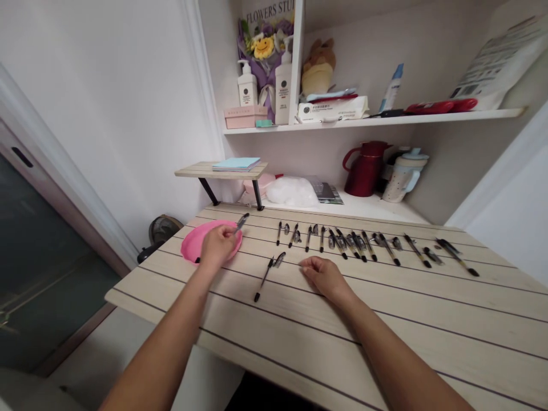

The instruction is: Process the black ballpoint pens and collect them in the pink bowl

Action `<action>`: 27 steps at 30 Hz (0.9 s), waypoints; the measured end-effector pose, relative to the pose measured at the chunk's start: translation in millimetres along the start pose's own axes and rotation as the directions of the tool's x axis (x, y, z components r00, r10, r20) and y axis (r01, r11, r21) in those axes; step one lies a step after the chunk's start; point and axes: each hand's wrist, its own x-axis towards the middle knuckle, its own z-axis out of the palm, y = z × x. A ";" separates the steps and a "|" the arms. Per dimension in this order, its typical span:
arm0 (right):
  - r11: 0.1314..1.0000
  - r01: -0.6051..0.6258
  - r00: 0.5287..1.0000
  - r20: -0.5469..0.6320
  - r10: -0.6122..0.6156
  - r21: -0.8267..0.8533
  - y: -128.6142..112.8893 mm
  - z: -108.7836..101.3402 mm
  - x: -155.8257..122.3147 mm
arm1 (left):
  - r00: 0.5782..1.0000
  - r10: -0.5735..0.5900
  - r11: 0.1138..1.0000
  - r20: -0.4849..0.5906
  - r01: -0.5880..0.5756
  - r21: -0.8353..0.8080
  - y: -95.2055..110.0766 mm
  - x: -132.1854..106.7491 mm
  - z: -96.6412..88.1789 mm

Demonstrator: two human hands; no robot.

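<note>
Two bare hands over a pale wooden slatted table (385, 331). Left hand (218, 245) pinches a black capped pen (242, 221) between thumb and fingertips, tip tilted up and away, above a round pink plastic plate (190, 245) at the table's left edge. Right hand (325, 277) rests on the table, fingers loosely curled under; cannot tell if it holds anything. Just left of it lies an uncapped black pen (263, 279), with its clear cap (279, 260) beside it. Beyond, a row of black pens and caps (363, 245).
</note>
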 end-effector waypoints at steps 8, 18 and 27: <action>0.983 0.057 0.995 0.087 -0.042 -0.175 -0.8 -0.4 -0.6 | 0.983 -0.164 0.881 0.085 0.107 0.462 -37.5 25.3 -22.1; 0.981 0.080 0.993 0.102 -0.063 -0.177 3.8 0.6 -1.2 | 0.991 -0.121 0.859 0.054 0.077 0.506 -23.9 21.1 -13.7; 0.972 0.089 0.992 0.109 -0.067 -0.217 2.6 1.3 -1.2 | 0.931 0.162 0.919 0.328 -0.264 0.293 13.6 -42.3 57.3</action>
